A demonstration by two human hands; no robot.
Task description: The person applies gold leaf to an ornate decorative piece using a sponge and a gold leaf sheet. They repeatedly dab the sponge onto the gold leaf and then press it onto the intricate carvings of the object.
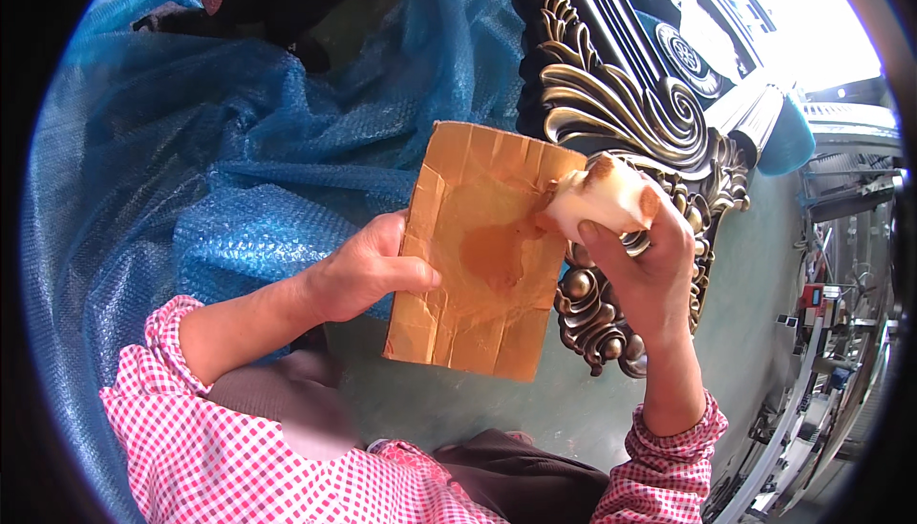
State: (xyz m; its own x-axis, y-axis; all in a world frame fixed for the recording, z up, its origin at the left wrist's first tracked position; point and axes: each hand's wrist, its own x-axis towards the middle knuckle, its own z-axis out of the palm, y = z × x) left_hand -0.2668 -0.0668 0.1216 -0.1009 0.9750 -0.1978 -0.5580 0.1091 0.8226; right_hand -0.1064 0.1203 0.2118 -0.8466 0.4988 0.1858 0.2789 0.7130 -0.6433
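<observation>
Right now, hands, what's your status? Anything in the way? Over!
Left hand: gripping stained cardboard. Right hand: holding brown-marked white sponge at cardboard's right edge. Carved frame beyond, not blocking sponge from cardboard.

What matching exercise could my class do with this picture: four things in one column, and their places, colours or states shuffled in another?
Things:
1. cardboard piece
2. sponge-like block
3. bubble wrap
4. carved panel

Places, colours or states:
A. blue and crumpled, spread over much of the picture's left side
B. gripped at its left edge by the left hand
C. dark, with gold-toned scrolls
D. whitish with brown stains, held in the right hand

Pairs: 1-B, 2-D, 3-A, 4-C
</observation>
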